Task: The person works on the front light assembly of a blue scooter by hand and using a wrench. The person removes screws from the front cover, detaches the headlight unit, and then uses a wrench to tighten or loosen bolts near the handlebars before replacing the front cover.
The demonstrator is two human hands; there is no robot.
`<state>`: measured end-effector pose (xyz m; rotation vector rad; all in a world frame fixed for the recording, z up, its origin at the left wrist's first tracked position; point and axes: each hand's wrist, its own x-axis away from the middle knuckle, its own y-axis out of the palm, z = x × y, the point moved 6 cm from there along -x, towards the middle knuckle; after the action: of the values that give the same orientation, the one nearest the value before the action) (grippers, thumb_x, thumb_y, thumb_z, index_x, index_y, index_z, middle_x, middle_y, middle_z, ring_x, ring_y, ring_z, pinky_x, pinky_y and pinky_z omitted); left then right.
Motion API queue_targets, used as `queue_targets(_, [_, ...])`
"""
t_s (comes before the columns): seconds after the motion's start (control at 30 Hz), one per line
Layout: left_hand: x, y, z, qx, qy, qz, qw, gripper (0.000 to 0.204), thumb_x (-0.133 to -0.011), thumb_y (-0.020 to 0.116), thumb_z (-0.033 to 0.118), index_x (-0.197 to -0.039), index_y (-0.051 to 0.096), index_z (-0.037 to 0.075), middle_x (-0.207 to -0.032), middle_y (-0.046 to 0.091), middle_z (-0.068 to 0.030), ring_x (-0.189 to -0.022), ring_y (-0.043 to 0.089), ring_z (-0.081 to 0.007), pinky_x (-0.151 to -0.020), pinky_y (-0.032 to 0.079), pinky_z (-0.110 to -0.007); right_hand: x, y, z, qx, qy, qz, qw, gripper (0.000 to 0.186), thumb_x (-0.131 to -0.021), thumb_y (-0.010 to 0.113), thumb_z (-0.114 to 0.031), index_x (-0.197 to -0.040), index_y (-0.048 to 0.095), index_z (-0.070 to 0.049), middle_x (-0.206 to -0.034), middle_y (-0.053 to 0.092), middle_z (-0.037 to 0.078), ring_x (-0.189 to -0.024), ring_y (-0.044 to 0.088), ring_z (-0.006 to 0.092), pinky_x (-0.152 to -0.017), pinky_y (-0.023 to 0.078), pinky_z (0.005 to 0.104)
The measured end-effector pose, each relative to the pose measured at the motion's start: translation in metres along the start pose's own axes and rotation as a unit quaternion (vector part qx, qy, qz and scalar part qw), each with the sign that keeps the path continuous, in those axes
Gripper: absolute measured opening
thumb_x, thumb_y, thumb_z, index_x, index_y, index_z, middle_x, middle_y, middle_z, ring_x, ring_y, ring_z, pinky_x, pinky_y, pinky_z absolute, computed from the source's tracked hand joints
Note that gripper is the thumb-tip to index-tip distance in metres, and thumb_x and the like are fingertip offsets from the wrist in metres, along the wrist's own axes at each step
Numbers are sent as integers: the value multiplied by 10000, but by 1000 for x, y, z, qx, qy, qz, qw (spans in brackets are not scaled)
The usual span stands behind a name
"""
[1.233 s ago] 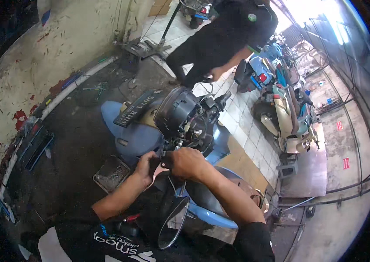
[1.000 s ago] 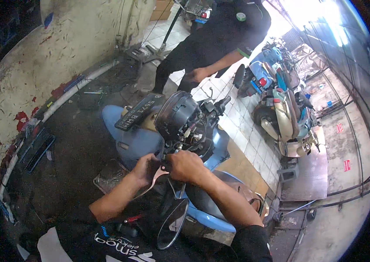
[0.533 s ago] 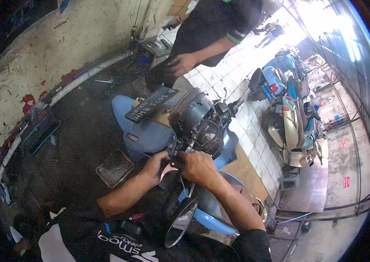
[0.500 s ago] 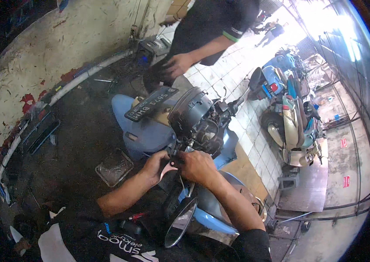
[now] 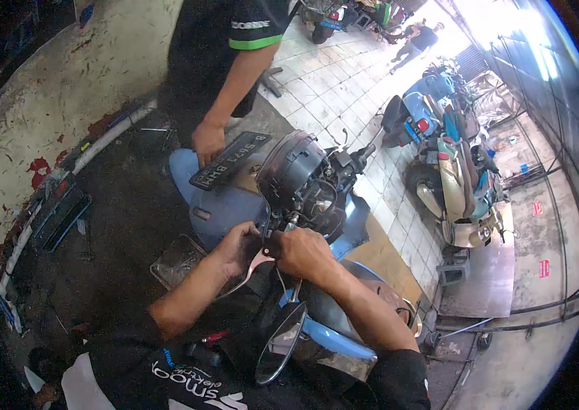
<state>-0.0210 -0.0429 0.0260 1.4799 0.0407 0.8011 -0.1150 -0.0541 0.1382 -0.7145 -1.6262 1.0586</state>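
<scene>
White square floor tiles point(image 5: 395, 222) extend beyond and to the right of the right hand point(image 5: 305, 254); dark, stained ground point(image 5: 115, 273) lies to the left of the left hand point(image 5: 235, 249), with a scuffed cream wall point(image 5: 112, 65) bearing red patches farther out on that side. Both hands meet at the front of a light-blue scooter point(image 5: 224, 215) with exposed wiring. Between them sits a small black lever fitting point(image 5: 271, 244), from which a curved copper-coloured metal lever point(image 5: 257, 263) projects, passing just beside the left palm. Right hand: fingers curled closed around the black lever fitting, fingertips hidden. Left hand: bent at the same fitting, thumb uppermost; whether it pinches the part cannot be told, the palm being in shadow. Ahead of both hands stands a rounded black plastic housing point(image 5: 293, 167). Beyond the left hand, a dark rectangular plate point(image 5: 228, 162) is mounted at a tilt, with a co-worker's bare hand point(image 5: 209, 142) at its edge; contact cannot be confirmed. Nearer the body than the right hand, an oval mirror point(image 5: 283, 344) shows on a thin metal stalk point(image 5: 294, 294). Just beside the left forearm lies a shallow rectangular tray point(image 5: 174, 263). Well apart, to the right of the right hand, several scooters point(image 5: 443, 181) are parked.
</scene>
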Motion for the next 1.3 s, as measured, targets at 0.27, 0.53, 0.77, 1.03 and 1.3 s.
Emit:
queue_targets(0.27, [10, 3, -4, -21, 21, 12, 999, 393, -752, 542, 329, -977, 637, 21, -931, 686, -132, -854, 643, -291, -828, 500, -410, 1, -4, -3, 9, -36, -6, 999, 254, -785, 616, -283, -958, 669, -105, -763, 660, 201, -760, 652, 408, -657, 520, 501])
queue_targets(0.53, [-10, -13, -10, -24, 14, -9, 1000, 362, -827, 454, 256, -1031, 607, -1, -981, 639, -125, -905, 591, -275, -926, 448, -418, 3, -6, -3, 11, -13, -16, 1000, 264, -793, 614, -282, -1009, 662, -139, -823, 676, 181, -811, 660, 389, -688, 523, 503])
queue_targets(0.77, [-5, 3, -2, 12, 46, -55, 997, 287, -786, 518, 242, -942, 626, 27, -909, 646, -109, -804, 594, -237, -842, 484, -380, 1, -13, -8, -11, 1, -15, 1000, 264, -729, 648, -236, -973, 675, -135, -807, 667, 199, -781, 647, 418, -688, 524, 499])
queue_targets(1.03, [-3, -3, -11, 41, 58, -74, 995, 246, -815, 517, 218, -948, 631, 46, -918, 650, -84, -852, 609, -208, -881, 480, -370, 6, -7, -2, -20, 7, -15, 1000, 318, -748, 616, -208, -1057, 650, -143, -851, 669, 209, -808, 637, 429, -708, 511, 511])
queue_targets(1.3, [-9, -9, -14, -6, 50, -56, 997, 276, -781, 525, 217, -938, 624, 13, -904, 656, -111, -831, 617, -244, -882, 488, -393, 3, 0, 3, -30, -7, 11, 999, 242, -838, 569, -263, -1032, 615, -126, -818, 651, 232, -782, 622, 458, -658, 487, 541])
